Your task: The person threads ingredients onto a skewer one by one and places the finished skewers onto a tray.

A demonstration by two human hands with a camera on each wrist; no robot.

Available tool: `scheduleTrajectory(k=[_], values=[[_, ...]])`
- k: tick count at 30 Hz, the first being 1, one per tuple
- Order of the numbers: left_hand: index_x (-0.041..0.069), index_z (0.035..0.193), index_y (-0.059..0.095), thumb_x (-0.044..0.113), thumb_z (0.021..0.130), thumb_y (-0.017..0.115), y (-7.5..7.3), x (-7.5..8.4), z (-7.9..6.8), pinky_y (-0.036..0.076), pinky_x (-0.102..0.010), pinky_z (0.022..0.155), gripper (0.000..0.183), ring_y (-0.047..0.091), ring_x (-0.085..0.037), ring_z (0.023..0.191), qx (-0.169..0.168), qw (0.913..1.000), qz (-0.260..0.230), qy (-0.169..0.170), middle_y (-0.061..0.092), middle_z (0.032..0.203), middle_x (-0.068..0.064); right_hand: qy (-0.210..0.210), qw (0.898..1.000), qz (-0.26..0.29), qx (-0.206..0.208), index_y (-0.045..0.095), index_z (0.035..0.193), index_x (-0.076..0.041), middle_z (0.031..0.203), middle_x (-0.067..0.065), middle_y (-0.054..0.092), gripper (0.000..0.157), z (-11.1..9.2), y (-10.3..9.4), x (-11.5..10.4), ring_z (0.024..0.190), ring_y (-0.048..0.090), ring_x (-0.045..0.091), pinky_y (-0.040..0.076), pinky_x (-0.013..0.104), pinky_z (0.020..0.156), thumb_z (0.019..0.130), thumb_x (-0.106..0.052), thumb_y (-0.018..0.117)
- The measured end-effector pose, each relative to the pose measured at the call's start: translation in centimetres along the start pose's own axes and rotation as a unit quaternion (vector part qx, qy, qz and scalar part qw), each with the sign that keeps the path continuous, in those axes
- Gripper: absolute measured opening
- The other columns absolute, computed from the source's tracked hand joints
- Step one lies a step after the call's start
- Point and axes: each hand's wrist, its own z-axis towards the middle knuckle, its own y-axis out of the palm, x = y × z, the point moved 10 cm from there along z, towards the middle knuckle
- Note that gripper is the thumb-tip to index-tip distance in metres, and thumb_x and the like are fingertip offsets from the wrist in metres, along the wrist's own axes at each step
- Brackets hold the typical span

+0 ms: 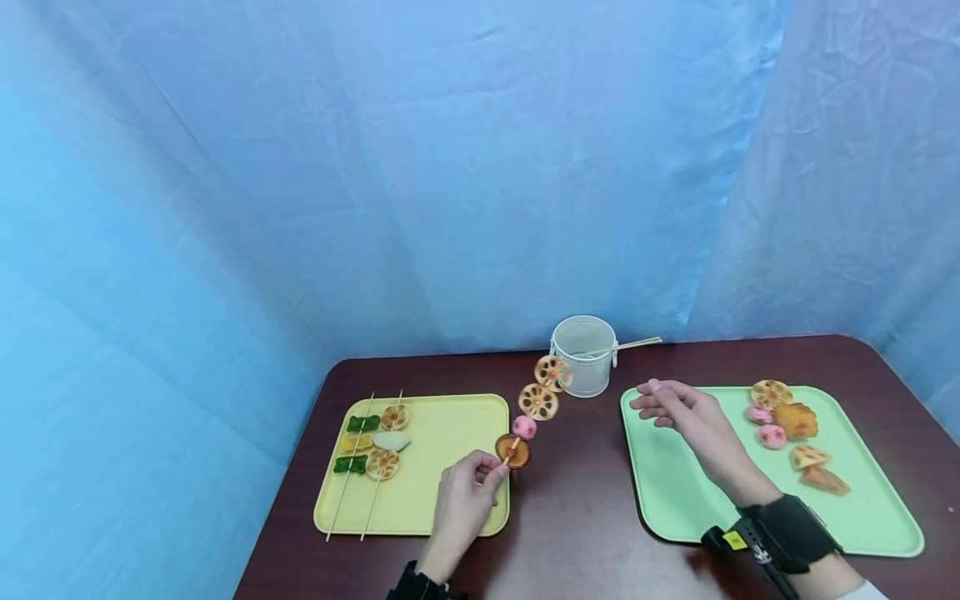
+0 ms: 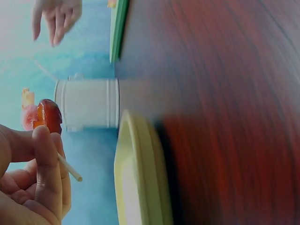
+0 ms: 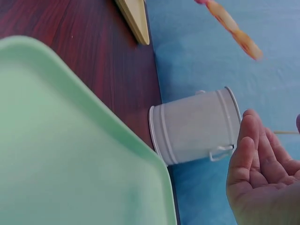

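Observation:
My left hand (image 1: pixel 467 493) pinches the lower end of a loaded skewer (image 2: pixel 70 168) between thumb and fingers, near the right edge of the yellow tray. Threaded on that skewer are a brown mushroom-like piece (image 1: pixel 513 451), a pink ball (image 1: pixel 524 427) and two lotus root slices (image 1: pixel 538 402); the stick slants up and away toward the bucket. Over the left part of the green tray (image 1: pixel 678 508) hovers my right hand (image 1: pixel 693 423), holding nothing, its fingers loosely bent. In the right wrist view its palm and fingers (image 3: pixel 262 164) show beside the bucket.
On the yellow tray (image 1: pixel 450 417) lie two loaded skewers (image 1: pixel 352 450) with green, yellow, white and lotus pieces. A white bucket (image 1: pixel 588 379) with thin sticks (image 1: pixel 637 343) stands at the back. The green tray bears a lotus slice (image 1: pixel 771 393), pink pieces (image 1: pixel 772 436) and golden-brown pieces (image 1: pixel 797 420).

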Motion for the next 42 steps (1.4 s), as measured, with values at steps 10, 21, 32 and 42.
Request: scheduleTrajectory(k=[10,21,32,42], values=[[0.010,0.081,0.062,0.018,0.088,0.068,-5.0,-4.4,-0.5,0.046,-0.023,0.044,0.012,0.055,-0.004,0.044,0.023,0.9968,0.053,-0.056,0.064,0.066,-0.001,-0.002,1.000,0.002,0.007,0.058,0.120,0.003,0.106,0.017,0.069,0.049,-0.2,-0.6,0.1,0.094,0.064,0.026,0.053,0.028,0.076,0.101,-0.040,0.044],[0.007,0.083,0.061,0.016,0.090,0.064,-8.0,-8.6,-1.5,0.047,-0.027,0.046,0.012,0.059,-0.007,0.046,0.002,0.9889,0.096,-0.114,0.065,0.067,-0.001,0.003,1.000,-0.001,0.000,0.057,0.123,0.004,0.107,0.015,0.068,0.055,-0.1,0.1,0.4,0.098,0.063,0.030,0.053,0.032,0.079,0.100,-0.044,0.043],[0.005,0.084,0.061,0.013,0.089,0.062,-9.1,-10.6,-2.1,0.047,-0.030,0.049,0.010,0.060,-0.007,0.045,-0.001,0.9835,0.116,-0.139,0.064,0.063,0.001,-0.004,1.000,0.013,-0.006,0.057,0.123,0.004,0.106,0.014,0.069,0.053,-0.1,0.2,0.2,0.098,0.063,0.030,0.053,0.030,0.078,0.101,-0.042,0.043],[0.005,0.081,0.064,0.014,0.088,0.065,-9.5,-11.0,-1.8,0.048,-0.027,0.044,0.011,0.060,-0.008,0.044,-0.001,0.9827,0.111,-0.148,0.063,0.061,0.001,-0.003,1.000,0.010,-0.010,0.058,0.123,0.003,0.106,0.014,0.069,0.052,-0.2,0.2,0.2,0.099,0.062,0.032,0.053,0.029,0.078,0.101,-0.042,0.043]])
